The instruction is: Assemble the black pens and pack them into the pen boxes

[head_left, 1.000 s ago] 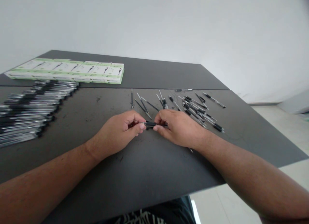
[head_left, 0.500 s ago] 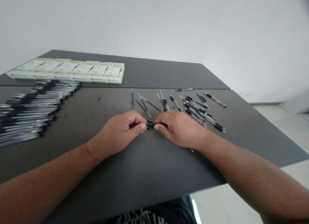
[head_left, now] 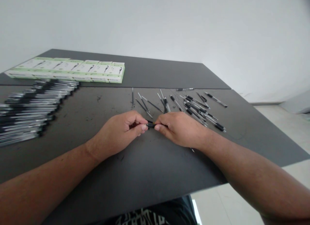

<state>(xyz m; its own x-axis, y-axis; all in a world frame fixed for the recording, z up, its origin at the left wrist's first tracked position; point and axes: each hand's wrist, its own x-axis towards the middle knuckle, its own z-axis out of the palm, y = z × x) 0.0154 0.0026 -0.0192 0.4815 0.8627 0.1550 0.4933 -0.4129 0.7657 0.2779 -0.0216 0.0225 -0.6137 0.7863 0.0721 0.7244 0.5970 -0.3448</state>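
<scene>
head view: a dark pen piece (head_left: 151,125) was at the middle of it all, held level just above the near part of the counter (head_left: 145,173), between the two hands. the fingers of the left hand (head_left: 124,128) were pinched narrow on one end; those of the right hand (head_left: 180,128) were closed on the other, covering much of it, so i could not tell whether its parts were fully joined. i'd judge this one pen to be midway through handling.

just beyond the hands lay some slim refill-like sticks (head_left: 152,104), spread apart. further right, a loose heap of pens (head_left: 197,109) lay at odd angles, some crossing; one lone pen (head_left: 216,99) sat apart on its right, and another tip (head_left: 192,150) poked out below the right wrist.

on the left, a long row of pens (head_left: 43,105) lay side by side, their dark grips roughly in line; to my eye that was the finished share, and a large one, while the scattered pieces on the right looked like what was left. behind that row stood white-and-green boxes (head_left: 72,69), lined up and touching.
</scene>
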